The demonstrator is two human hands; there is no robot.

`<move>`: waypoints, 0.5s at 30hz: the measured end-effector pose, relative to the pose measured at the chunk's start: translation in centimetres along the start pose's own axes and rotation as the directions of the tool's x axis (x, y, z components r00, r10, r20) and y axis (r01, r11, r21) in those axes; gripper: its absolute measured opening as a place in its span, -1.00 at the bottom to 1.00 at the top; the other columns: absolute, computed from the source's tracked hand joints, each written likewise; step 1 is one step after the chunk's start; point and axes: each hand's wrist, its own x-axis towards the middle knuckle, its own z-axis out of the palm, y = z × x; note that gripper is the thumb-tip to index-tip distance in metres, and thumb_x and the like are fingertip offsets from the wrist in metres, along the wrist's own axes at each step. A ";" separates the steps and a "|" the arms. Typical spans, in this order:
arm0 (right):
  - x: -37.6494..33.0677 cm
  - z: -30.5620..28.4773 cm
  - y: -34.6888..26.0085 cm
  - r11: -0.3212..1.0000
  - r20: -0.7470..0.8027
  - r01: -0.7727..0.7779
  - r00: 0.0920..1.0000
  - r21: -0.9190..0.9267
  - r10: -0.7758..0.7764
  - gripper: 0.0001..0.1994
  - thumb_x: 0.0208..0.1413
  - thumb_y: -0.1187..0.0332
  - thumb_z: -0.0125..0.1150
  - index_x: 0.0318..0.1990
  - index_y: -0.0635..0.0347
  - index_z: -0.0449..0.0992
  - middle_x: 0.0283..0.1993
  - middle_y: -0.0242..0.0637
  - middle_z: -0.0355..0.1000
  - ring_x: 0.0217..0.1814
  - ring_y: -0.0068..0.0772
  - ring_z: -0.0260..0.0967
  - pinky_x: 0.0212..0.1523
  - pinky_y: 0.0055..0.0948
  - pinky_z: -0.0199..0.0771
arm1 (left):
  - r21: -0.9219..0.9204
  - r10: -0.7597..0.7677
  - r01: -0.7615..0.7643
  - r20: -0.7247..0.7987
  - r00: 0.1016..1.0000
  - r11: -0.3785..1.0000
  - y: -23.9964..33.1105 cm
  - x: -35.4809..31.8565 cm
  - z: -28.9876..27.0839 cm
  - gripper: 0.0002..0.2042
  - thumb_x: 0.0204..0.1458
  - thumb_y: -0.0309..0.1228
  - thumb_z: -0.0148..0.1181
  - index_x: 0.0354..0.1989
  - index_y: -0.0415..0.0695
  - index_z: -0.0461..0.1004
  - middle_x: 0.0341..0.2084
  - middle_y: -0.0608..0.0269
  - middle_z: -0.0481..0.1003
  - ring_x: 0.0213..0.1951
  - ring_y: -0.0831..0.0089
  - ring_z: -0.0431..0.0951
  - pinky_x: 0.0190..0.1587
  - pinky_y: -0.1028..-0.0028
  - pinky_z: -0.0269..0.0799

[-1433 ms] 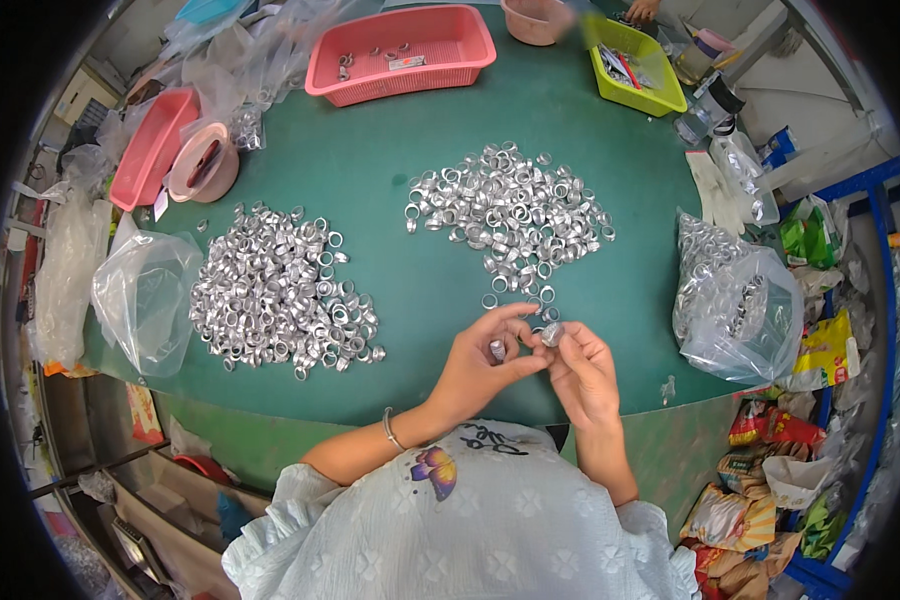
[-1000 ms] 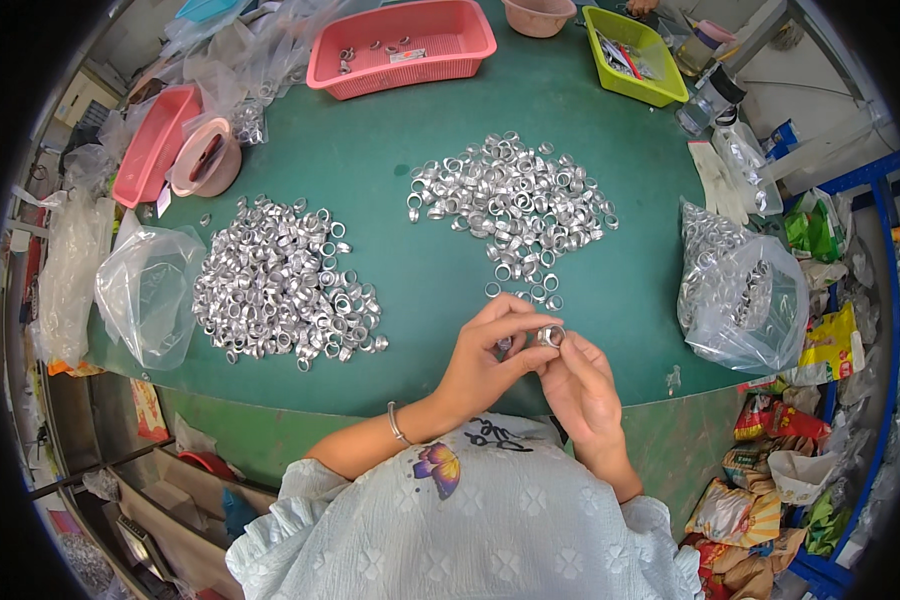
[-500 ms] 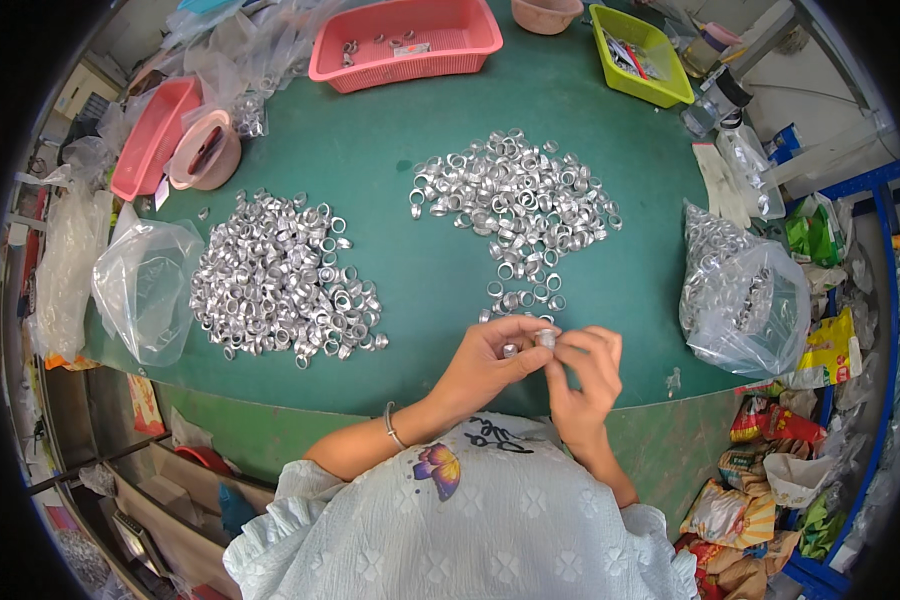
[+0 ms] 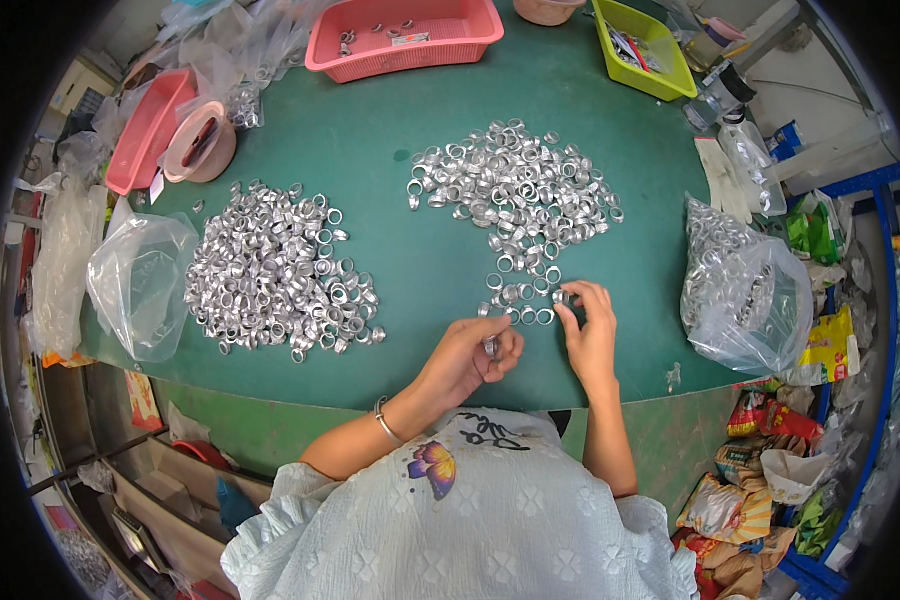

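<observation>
Metal ring (image 4: 561, 297): in the right hand (image 4: 592, 335), beside loose rings (image 4: 516, 293); which way its hole faces, I can't tell.
Right grip: thumb and forefinger barely parted, pinching it.
Left hand (image 4: 460, 358): fingers curled around a second ring (image 4: 490, 348), I see.

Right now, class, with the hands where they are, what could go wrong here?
1. The right hand has a ring at its fingertips beside loose rings, so it might knock those aside.
2. The left hand has another ring in its curled fingers, which could slip out.
3. Both the left heap and right heap hold similar-looking silvery rings, so strays could get mixed up.
</observation>
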 end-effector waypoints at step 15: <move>-2.7 -0.7 -3.8 -0.180 0.571 -0.555 0.820 0.812 0.046 -0.73 0.14 0.24 0.03 -0.15 0.28 0.38 -0.18 -0.25 0.34 -0.16 -0.49 0.24 -0.15 -0.51 0.23 | 0.506 0.365 -0.308 -0.016 0.931 0.806 0.4 0.2 3.7 -0.73 -0.10 -0.59 0.21 -0.16 -0.20 0.48 -0.58 0.47 0.27 -0.50 0.73 0.24 -0.49 0.70 0.15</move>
